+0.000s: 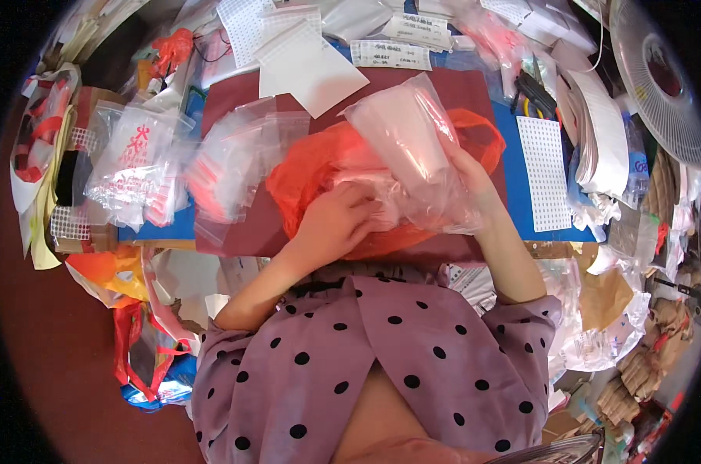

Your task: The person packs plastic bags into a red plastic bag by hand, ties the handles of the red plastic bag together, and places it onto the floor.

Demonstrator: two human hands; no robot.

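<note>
Dotted shirt, clear bag gripped by right fingers, left fingers beside it, hold unclear

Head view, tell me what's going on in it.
Someone is handling plastic bags at a crowded table. The right hand holds a clear plastic bag with something pale inside, raised over an open red-orange bag. The left hand is at that red-orange bag, fingers curled; whether they grip anything is hard to tell. Clear zip bags lie to the left, and a white dotted sheet lies to the right.
</note>
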